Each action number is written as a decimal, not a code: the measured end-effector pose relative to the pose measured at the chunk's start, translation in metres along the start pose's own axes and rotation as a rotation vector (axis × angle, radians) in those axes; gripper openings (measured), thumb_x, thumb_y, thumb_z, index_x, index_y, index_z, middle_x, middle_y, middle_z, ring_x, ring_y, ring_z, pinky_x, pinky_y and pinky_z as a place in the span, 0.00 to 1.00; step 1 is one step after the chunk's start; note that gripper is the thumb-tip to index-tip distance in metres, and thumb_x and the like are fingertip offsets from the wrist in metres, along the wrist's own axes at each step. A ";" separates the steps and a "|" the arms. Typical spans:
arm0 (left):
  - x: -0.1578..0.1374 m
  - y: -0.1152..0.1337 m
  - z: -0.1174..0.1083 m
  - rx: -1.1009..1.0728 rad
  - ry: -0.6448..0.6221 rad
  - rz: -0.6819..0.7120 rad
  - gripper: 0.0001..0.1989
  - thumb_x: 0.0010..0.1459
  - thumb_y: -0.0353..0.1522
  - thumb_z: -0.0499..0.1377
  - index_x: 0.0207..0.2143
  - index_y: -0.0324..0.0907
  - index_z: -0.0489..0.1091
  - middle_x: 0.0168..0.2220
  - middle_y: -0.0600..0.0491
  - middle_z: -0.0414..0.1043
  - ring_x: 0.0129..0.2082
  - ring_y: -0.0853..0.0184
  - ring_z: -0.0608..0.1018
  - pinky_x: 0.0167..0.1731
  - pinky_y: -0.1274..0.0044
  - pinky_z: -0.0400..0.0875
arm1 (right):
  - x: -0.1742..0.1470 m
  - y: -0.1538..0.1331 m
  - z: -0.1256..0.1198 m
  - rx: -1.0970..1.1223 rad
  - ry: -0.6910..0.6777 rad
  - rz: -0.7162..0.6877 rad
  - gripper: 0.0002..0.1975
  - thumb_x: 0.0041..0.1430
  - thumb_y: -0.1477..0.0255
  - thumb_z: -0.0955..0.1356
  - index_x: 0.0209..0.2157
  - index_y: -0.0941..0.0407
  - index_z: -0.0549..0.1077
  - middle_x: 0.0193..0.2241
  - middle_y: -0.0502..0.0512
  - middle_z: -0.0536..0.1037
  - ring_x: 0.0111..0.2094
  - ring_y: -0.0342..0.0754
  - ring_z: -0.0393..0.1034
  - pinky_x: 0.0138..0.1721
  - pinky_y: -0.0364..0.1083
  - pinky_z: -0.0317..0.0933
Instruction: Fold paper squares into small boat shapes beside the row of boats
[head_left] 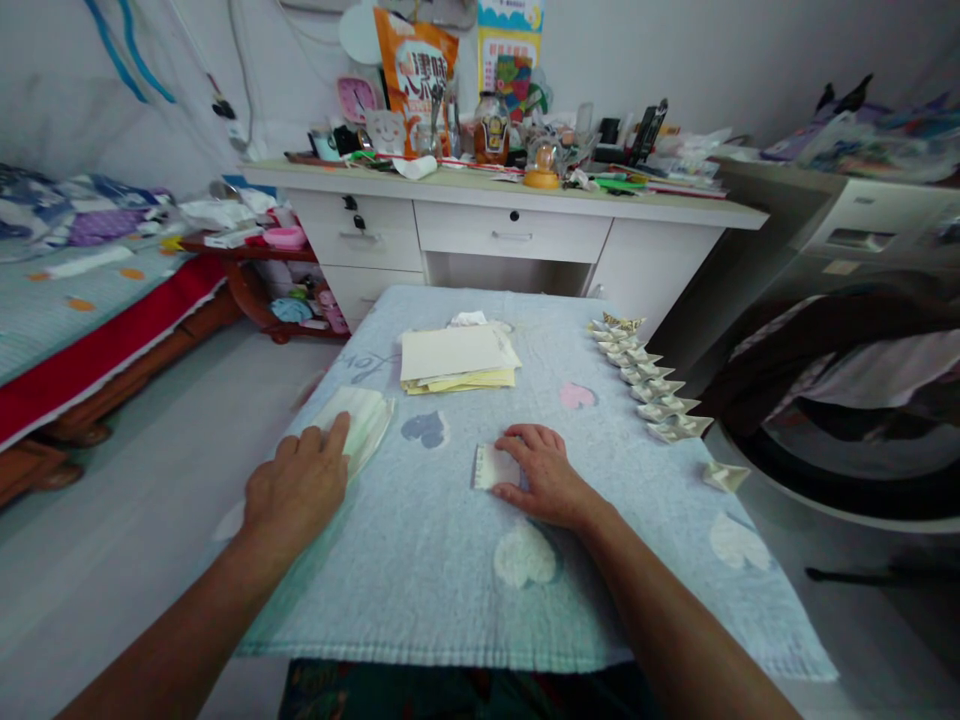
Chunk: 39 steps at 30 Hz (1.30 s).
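On the left side of the cloth-covered table, my left hand rests on a pale white-green stack of thin paper. Its index finger lies along the top, the other fingers are bent, and the thumb is hidden. Near the table's middle, my right hand has its thumb and fingers around a small white piece of paper with a ragged left edge, lying against the cloth. Beyond both hands sits a pile of cream and yellow sheets. Several folded paper boats form a row along the right edge, with one separate boat nearer me.
A white desk crowded with jars, a snack bag and small items stands behind the table. To the right is a front-loading washing machine. A bed and a low red-brown shelf are at left.
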<state>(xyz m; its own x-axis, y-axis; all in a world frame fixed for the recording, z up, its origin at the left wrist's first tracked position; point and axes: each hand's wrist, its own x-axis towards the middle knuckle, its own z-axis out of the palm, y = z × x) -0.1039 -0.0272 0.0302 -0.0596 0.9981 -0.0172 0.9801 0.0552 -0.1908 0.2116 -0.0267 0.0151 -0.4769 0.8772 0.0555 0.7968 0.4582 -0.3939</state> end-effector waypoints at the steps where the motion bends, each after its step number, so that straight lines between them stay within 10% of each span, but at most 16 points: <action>1: 0.000 -0.001 0.001 -0.004 0.007 -0.003 0.27 0.63 0.34 0.40 0.64 0.38 0.51 0.47 0.37 0.66 0.45 0.48 0.69 0.36 0.63 0.67 | 0.000 0.000 0.000 -0.001 -0.003 0.002 0.29 0.53 0.58 0.69 0.55 0.52 0.65 0.55 0.59 0.63 0.56 0.57 0.53 0.56 0.57 0.45; 11: -0.014 0.012 -0.008 -0.123 0.233 0.009 0.28 0.62 0.44 0.46 0.59 0.37 0.58 0.59 0.38 0.59 0.53 0.44 0.64 0.46 0.57 0.63 | 0.000 0.000 0.001 0.008 0.018 0.000 0.29 0.53 0.58 0.69 0.55 0.53 0.65 0.55 0.60 0.63 0.56 0.57 0.53 0.56 0.57 0.45; 20: -0.011 0.097 -0.004 -0.465 0.243 0.907 0.12 0.63 0.29 0.50 0.44 0.44 0.72 0.52 0.49 0.71 0.53 0.62 0.69 0.52 0.65 0.63 | 0.001 0.004 0.003 0.008 0.004 -0.036 0.30 0.53 0.55 0.69 0.55 0.52 0.65 0.55 0.60 0.63 0.56 0.58 0.53 0.55 0.58 0.45; 39: -0.004 0.121 0.013 -0.432 0.377 0.938 0.10 0.64 0.30 0.52 0.42 0.42 0.72 0.44 0.48 0.71 0.47 0.62 0.71 0.46 0.68 0.68 | 0.021 -0.003 0.014 -0.145 0.231 0.295 0.23 0.59 0.61 0.64 0.52 0.57 0.63 0.53 0.63 0.65 0.53 0.59 0.54 0.56 0.58 0.43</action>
<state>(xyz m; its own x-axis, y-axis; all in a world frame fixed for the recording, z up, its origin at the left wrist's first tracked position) 0.0121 -0.0251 -0.0055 0.7332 0.5892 0.3395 0.5940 -0.7980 0.1021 0.1936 -0.0116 0.0051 -0.1367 0.9758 0.1705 0.9392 0.1824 -0.2910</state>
